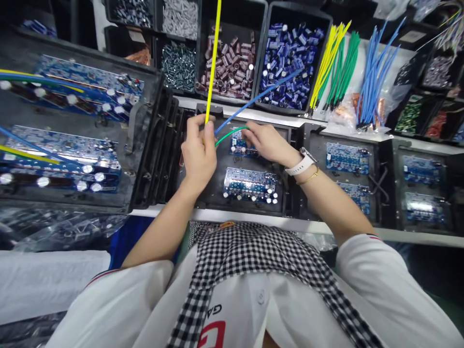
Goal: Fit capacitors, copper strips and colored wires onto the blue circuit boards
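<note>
My left hand (198, 150) is closed around wire ends: a yellow wire (213, 58) that rises straight up and a blue wire (257, 96) that slants up to the right. A green wire (230, 136) loops from that hand over to my right hand (266, 142), whose fingers pinch it down at the upper blue circuit board (239, 145) in the black tray (290, 203) before me. A second blue board (250, 184) with silver capacitors lies nearer me in the same tray. A white watch and thin bracelet sit on my right wrist.
Black bins at the back hold brown capacitors (232, 63), blue capacitors (286, 48) and screws (178, 65). Bundles of yellow, green (340, 67) and blue wires (373, 77) lie back right. Trays with boards stand at right (348, 159) and stacked at left (72, 92).
</note>
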{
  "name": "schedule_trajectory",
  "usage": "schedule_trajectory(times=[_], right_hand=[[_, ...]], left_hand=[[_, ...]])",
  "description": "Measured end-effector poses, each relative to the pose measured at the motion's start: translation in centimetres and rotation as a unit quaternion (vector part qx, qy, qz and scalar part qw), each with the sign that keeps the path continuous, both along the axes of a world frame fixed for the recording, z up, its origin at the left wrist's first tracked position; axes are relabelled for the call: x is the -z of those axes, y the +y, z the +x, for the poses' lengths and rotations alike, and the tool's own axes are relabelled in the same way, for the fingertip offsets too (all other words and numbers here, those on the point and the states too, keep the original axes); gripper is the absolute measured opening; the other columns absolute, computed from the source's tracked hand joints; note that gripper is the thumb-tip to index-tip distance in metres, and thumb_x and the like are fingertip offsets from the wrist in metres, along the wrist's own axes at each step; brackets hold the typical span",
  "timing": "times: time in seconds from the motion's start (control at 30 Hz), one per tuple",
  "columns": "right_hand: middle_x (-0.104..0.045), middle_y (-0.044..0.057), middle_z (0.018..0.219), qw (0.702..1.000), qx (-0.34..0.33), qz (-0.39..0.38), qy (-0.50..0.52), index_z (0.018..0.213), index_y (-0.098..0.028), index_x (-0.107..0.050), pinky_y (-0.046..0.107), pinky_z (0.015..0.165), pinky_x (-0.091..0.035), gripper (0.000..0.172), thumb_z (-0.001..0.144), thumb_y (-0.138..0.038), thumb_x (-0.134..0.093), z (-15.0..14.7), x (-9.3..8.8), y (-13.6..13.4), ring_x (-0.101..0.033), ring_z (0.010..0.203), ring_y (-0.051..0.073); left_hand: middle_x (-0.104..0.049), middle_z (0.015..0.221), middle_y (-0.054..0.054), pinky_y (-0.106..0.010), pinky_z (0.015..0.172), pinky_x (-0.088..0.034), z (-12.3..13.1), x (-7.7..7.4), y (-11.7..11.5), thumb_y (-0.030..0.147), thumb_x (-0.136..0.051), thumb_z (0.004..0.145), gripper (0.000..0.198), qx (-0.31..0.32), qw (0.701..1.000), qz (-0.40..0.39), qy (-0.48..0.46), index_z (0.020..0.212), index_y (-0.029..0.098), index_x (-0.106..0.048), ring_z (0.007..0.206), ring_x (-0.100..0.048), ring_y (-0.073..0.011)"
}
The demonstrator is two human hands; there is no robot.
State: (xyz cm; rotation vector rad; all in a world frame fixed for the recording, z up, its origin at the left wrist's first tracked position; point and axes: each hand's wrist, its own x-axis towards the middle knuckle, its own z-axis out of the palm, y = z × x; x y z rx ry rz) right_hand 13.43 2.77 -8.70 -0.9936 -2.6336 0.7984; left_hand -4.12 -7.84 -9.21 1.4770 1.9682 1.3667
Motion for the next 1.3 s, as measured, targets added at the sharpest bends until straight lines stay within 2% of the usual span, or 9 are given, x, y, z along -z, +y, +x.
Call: schedule_trajectory(times=[0.2, 0.5, 0.63, 0.7, 0.83, 0.93, 1.0, 1.13, 1.3], right_hand=[[-0.062, -0.002, 0.068, 0.997, -0.012, -0.064, 0.028, 0.089, -0.023, -0.054, 0.03, 0.073, -0.043, 0.027, 0.105, -0.033, -0.035, -0.3, 2.3, 2.1, -0.057, 0.064, 0.014], [-0.065, 0.004, 0.076, 1.0, -0.022, -0.001, -0.009, 0.097, -0.019, -0.059, 0.028, 0.067, -0.04, 0.02, 0.102, -0.027, -0.041, -0.7, 2.3, 1.8, -0.057, 0.068, 0.015], [-0.07, 0.007, 0.087, 0.997, -0.077, -0.007, 0.005, 0.093, -0.018, -0.064, 0.03, 0.078, -0.046, 0.025, 0.102, -0.027, -0.042, -0.5, 2.3, 1.6, -0.063, 0.08, 0.018], [-0.071, 0.009, 0.101, 0.998, -0.068, 0.005, 0.011, 0.108, -0.018, -0.064, 0.034, 0.086, -0.049, 0.021, 0.1, -0.027, -0.047, -0.3, 2.1, 1.4, -0.065, 0.092, 0.022], [-0.062, 0.011, 0.129, 0.998, -0.01, 0.058, 0.038, 0.146, -0.024, -0.041, 0.042, 0.098, -0.05, 0.064, 0.087, -0.025, -0.067, 0.1, 0.8, 0.9, -0.061, 0.114, 0.028], [-0.056, 0.011, 0.137, 0.996, -0.036, 0.081, 0.023, 0.149, -0.026, -0.037, 0.047, 0.104, -0.048, 0.072, 0.085, -0.021, -0.069, 0.5, -0.3, 1.5, -0.054, 0.126, 0.03], [-0.055, 0.011, 0.137, 0.994, -0.041, 0.101, -0.001, 0.144, -0.025, -0.044, 0.05, 0.107, -0.045, 0.06, 0.088, -0.02, -0.064, 0.7, -0.7, 2.2, -0.052, 0.129, 0.032], [-0.061, 0.016, 0.121, 0.984, 0.041, 0.158, -0.069, 0.111, -0.015, -0.066, 0.056, 0.104, -0.042, 0.022, 0.096, -0.02, -0.05, 0.9, -0.7, 2.8, -0.053, 0.122, 0.035], [-0.067, 0.012, 0.09, 0.994, 0.037, 0.077, -0.072, 0.086, -0.016, -0.068, 0.044, 0.087, -0.048, 0.027, 0.099, -0.028, -0.048, 1.2, 0.5, 1.8, -0.063, 0.092, 0.026]], left_hand=[[-0.068, 0.087, -0.004, -0.022, 0.064, -0.048, -0.6, 1.2, 1.5, 0.047, -0.032, 0.105, 0.038, 0.019, 0.998, -0.057, 0.031, 0.122, 0.019, -0.053, 0.068, -0.065, -0.0129], [-0.067, 0.076, -0.002, -0.024, 0.064, -0.048, -1.2, 1.5, 0.2, 0.042, -0.038, 0.104, 0.034, 0.047, 0.993, -0.101, 0.025, 0.121, 0.018, -0.054, 0.065, -0.066, -0.0148], [-0.068, 0.076, -0.002, -0.024, 0.064, -0.046, -1.2, 1.5, -1.2, 0.041, -0.039, 0.103, 0.033, 0.055, 0.988, -0.132, 0.05, 0.12, 0.018, -0.055, 0.069, -0.069, -0.0176], [-0.07, 0.079, -0.003, -0.024, 0.065, -0.046, -1.2, 1.6, -1.8, 0.041, -0.039, 0.103, 0.032, 0.062, 0.987, -0.14, 0.055, 0.12, 0.018, -0.055, 0.069, -0.069, -0.0176], [-0.071, 0.082, -0.003, -0.024, 0.065, -0.046, -1.5, 1.7, -2.4, 0.041, -0.038, 0.103, 0.034, 0.11, 0.98, -0.155, 0.063, 0.121, 0.018, -0.055, 0.07, -0.07, -0.0176], [-0.069, 0.077, -0.002, -0.023, 0.063, -0.045, -1.7, 1.8, -2.6, 0.044, -0.037, 0.103, 0.037, 0.148, 0.972, -0.167, 0.071, 0.121, 0.019, -0.057, 0.07, -0.069, -0.0186], [-0.067, 0.073, -0.001, -0.023, 0.064, -0.045, -1.9, 1.9, -2.6, 0.045, -0.034, 0.103, 0.04, 0.158, 0.968, -0.175, 0.082, 0.122, 0.019, -0.058, 0.069, -0.069, -0.0187], [-0.072, 0.086, -0.003, -0.024, 0.072, -0.047, -2.3, 2.1, -2.7, 0.051, -0.04, 0.101, 0.043, 0.19, 0.953, -0.198, 0.129, 0.126, 0.021, -0.059, 0.082, -0.071, -0.0215], [-0.071, 0.115, -0.01, -0.029, 0.081, -0.051, -2.8, 2.0, -2.7, 0.051, -0.04, 0.102, 0.046, 0.18, 0.945, -0.204, 0.182, 0.13, 0.018, -0.056, 0.102, -0.069, -0.027]])
